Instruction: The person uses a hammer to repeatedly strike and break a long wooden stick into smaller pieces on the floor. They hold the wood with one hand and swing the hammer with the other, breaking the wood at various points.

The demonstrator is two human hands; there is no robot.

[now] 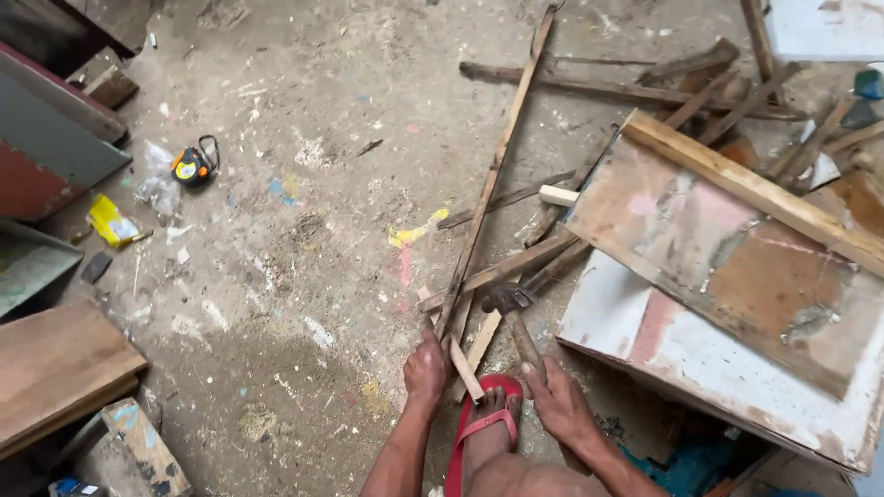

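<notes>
My left hand [426, 368] grips the near end of a long thin wooden slat [497, 166] that runs up and away across the floor. My right hand [559, 398] holds the wooden handle of a claw hammer [512, 313], its head resting on a short wood strip [477, 350] beside the slat. My foot in a red sandal [483, 428] stands on the near end of that strip, between both hands.
A worn painted board with a wooden batten [737, 276] lies to the right. Loose slats [626, 87] are piled beyond it. A yellow-black tape measure [194, 166] lies on the dusty floor at left, near boards [55, 364] and panels.
</notes>
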